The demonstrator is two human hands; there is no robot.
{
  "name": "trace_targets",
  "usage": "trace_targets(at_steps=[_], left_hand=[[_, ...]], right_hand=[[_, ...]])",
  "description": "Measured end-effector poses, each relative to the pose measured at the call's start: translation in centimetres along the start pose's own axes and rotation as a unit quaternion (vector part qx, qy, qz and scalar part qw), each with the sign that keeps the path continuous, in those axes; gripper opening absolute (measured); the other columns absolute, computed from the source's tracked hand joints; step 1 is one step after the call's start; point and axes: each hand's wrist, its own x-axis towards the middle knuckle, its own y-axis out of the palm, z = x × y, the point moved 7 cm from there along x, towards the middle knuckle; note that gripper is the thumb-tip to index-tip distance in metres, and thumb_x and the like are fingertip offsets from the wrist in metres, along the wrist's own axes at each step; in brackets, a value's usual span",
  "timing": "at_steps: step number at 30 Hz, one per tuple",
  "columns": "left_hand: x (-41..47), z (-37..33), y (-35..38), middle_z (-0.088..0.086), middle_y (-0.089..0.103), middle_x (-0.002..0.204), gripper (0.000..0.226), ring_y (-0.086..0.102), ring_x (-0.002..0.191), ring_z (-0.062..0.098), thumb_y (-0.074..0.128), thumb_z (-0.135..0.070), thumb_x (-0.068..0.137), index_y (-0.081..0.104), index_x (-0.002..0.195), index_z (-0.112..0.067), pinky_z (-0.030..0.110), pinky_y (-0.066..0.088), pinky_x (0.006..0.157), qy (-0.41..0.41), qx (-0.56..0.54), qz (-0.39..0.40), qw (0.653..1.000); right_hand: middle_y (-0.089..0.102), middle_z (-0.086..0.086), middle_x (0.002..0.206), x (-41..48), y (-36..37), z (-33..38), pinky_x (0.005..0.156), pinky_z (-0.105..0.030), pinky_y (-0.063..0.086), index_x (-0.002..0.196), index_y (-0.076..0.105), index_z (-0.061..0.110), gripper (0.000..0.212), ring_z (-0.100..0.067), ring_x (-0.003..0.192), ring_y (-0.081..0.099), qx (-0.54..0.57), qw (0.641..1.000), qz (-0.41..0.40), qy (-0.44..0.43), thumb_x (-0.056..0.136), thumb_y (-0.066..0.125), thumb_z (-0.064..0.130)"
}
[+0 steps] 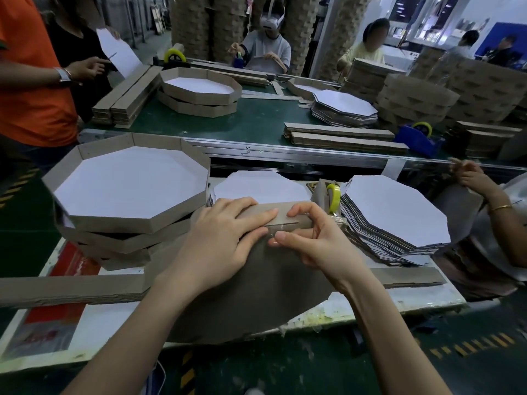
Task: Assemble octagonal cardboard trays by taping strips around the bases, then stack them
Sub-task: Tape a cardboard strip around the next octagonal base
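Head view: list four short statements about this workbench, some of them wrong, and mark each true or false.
1. The left hand rests on the brown cardboard strip. True.
2. The stack of finished octagonal cardboard trays stands to the right of the hands. False: it stands to their left.
3. The yellow tape roll sits beside the pile of flat white octagonal bases. True.
4. The octagonal cardboard base under the hands lies white side up. False: its brown side faces up.
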Motion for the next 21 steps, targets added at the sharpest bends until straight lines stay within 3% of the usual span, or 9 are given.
trace_targets(at_steps=[3, 6, 11, 15, 18, 21], left_hand=[[0.3, -0.1, -0.3, -0.016, 0.052, 0.133, 0.045, 0.043, 0.122, 0.012, 0.035, -0.052, 0.089, 0.052, 0.130, -0.052, 0.036, 0.037, 0.098, -0.022, -0.001, -0.010, 1.000], [0.8, -0.6, -0.5, -0.021, 0.059, 0.122, 0.044, 0.049, 0.114, 0.008, 0.036, -0.063, 0.085, 0.060, 0.121, -0.053, 0.038, 0.041, 0.095, -0.049, -0.011, -0.041, 0.998], [1.4, -0.9, -0.3, -0.020, 0.065, 0.106, 0.044, 0.057, 0.100, 0.009, 0.038, -0.072, 0.082, 0.067, 0.110, -0.052, 0.039, 0.048, 0.083, -0.053, -0.011, -0.076, 0.996], [1.5, -1.1, -0.4, -0.016, 0.068, 0.099, 0.045, 0.060, 0.088, 0.015, 0.037, -0.068, 0.085, 0.070, 0.108, -0.048, 0.036, 0.049, 0.071, -0.029, 0.022, -0.104, 0.994], [1.7, -0.9, -0.4, -0.015, 0.067, 0.097, 0.050, 0.059, 0.085, 0.017, 0.035, -0.068, 0.085, 0.070, 0.111, -0.043, 0.033, 0.047, 0.066, -0.017, 0.049, -0.093, 0.994], [1.8, -0.7, -0.6, -0.016, 0.067, 0.099, 0.052, 0.059, 0.086, 0.017, 0.036, -0.067, 0.082, 0.070, 0.113, -0.041, 0.034, 0.048, 0.066, -0.014, 0.053, -0.092, 0.994]], right_hand=[[0.076, -0.006, 0.078, 0.3, -0.2, -0.3, 0.041, -0.012, 0.034, 0.134, 0.046, 0.030, 0.059, -0.001, 0.042, 0.046, -0.033, 0.999, -0.006, -0.013, 0.086, 0.075, 0.015], [0.066, 0.007, 0.058, 0.3, -0.1, -0.3, 0.042, -0.012, 0.035, 0.144, 0.038, 0.038, 0.070, -0.001, 0.043, 0.045, -0.043, 0.998, 0.013, -0.034, 0.087, 0.073, 0.018], [0.072, 0.009, 0.067, 0.1, -0.4, 0.4, 0.055, -0.006, 0.044, 0.152, 0.027, 0.034, 0.079, 0.003, 0.054, 0.061, -0.115, 0.991, 0.031, -0.060, 0.090, 0.071, 0.013], [0.075, -0.004, 0.077, -0.2, -0.3, 0.2, 0.083, -0.036, 0.057, 0.152, 0.019, 0.047, 0.093, -0.019, 0.078, 0.074, -0.236, 0.968, 0.053, -0.066, 0.081, 0.064, 0.006], [0.073, -0.008, 0.067, -0.3, -1.3, 0.9, 0.069, -0.033, 0.057, 0.151, 0.024, 0.044, 0.084, -0.021, 0.065, 0.072, -0.175, 0.980, 0.027, -0.090, 0.080, 0.051, 0.007], [0.061, -0.003, 0.047, 0.2, -4.5, 2.4, 0.048, -0.014, 0.043, 0.132, 0.056, 0.029, 0.054, -0.007, 0.041, 0.052, -0.147, 0.971, -0.111, -0.153, 0.084, 0.047, 0.004]])
